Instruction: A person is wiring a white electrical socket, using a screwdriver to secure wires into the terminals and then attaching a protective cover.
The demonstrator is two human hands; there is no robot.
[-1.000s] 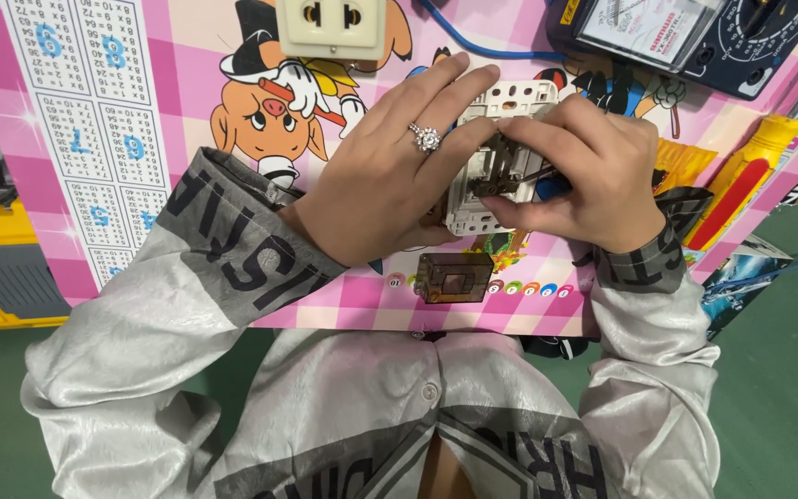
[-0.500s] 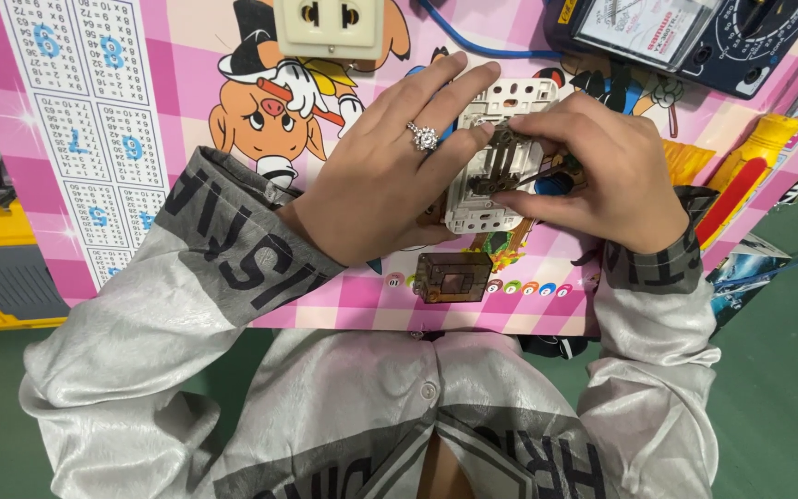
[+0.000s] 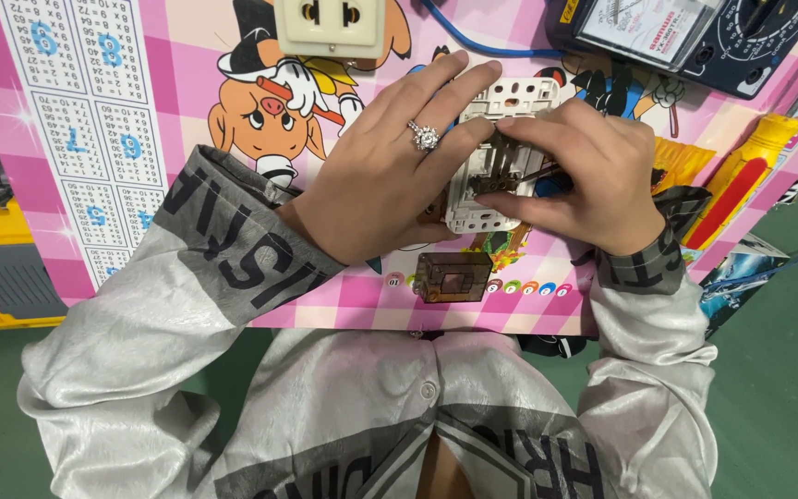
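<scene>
Your left hand (image 3: 376, 189) lies flat over the left edge of the white switch module (image 3: 491, 166), fingers stretched long across its top so the frame cannot slide on the pink cartoon-printed counter (image 3: 187, 111). Your right hand (image 3: 593, 176) is curled over the module's right side, thumb and forefinger pinched on what looks like a thin metal part or tool tip at its middle; the exact piece is too hidden by your fingers to name. The module sits just below the cream wall socket (image 3: 330, 26) and just above the small brown component (image 3: 452, 275).

Judging from this grip, you are working on the module's inner mechanism, so keep the left palm heavy and let only the right fingertips move. Hold the pinch close to the contact point for control, and push in line with the part rather than levering sideways, since the plastic frame could crack or skip away. The multimeter (image 3: 695, 37) and its blue lead (image 3: 473, 37) lie beyond the module, to its upper right; keep your right wrist low so it clears them
</scene>
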